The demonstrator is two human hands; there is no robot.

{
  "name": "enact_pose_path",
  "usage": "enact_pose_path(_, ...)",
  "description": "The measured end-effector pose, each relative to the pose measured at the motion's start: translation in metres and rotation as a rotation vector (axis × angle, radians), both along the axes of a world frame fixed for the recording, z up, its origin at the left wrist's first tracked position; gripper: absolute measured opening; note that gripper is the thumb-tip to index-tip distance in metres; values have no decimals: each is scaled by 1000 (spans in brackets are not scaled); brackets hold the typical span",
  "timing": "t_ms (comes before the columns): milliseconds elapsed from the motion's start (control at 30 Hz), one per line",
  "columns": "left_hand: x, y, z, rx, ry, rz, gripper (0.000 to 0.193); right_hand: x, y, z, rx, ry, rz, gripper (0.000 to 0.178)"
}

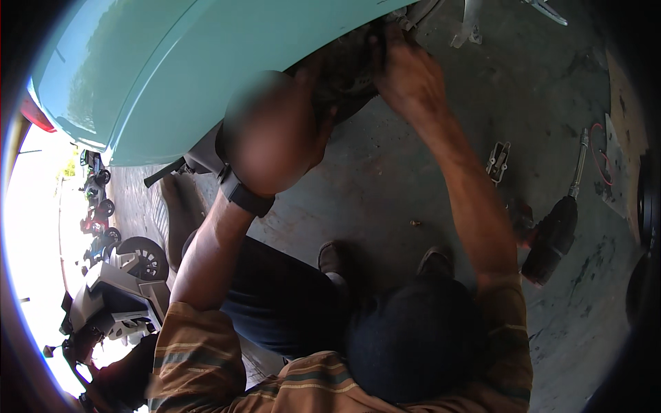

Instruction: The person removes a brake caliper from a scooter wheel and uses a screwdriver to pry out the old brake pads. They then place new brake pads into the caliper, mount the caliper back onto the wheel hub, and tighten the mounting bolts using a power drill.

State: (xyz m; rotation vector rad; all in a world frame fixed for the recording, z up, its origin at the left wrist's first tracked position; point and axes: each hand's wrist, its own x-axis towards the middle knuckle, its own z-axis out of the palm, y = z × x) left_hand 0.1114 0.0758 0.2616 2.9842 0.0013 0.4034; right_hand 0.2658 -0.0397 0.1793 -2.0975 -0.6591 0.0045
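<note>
A glossy teal body panel [200,62] of a scooter-like vehicle curves over the top left. Under its lower edge is a dark, grimy mechanical part [348,76]. My left hand [275,134], with a dark band at the wrist, reaches to the left side of this part. Blur covers most of that hand, and its grip is unclear. From the right, my right hand [413,76] reaches the part's far end, fingers bent and closed against it. Whatever lies between those fingertips is hidden.
On the floor to the right lie a black and red power driver [551,241] with a long extension [584,155] and a metal bracket [497,162]. A small brass-coloured piece [415,223] lies near my shoes [435,261]. Parked motorbikes [124,289] stand at the left.
</note>
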Motion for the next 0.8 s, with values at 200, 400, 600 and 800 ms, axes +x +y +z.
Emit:
enact_pose_path(200, -46, 2, -9, 11, 180, -91, 75, 26, 21, -42, 478, 301, 82, 33)
enact_pose_path(400, -72, 20, -5, 43, 398, -151, 76, 19, -4, -13, -616, -371, 190, 57)
enact_pose_path(600, -92, 26, -19, 28, 545, -70, 73, 38, 21, -42, 82, 381, -128, 41)
enact_pose_path(800, -101, 42, -27, 29, 641, -141, 64, 15, 13, -2, -163, 2, 37, 45)
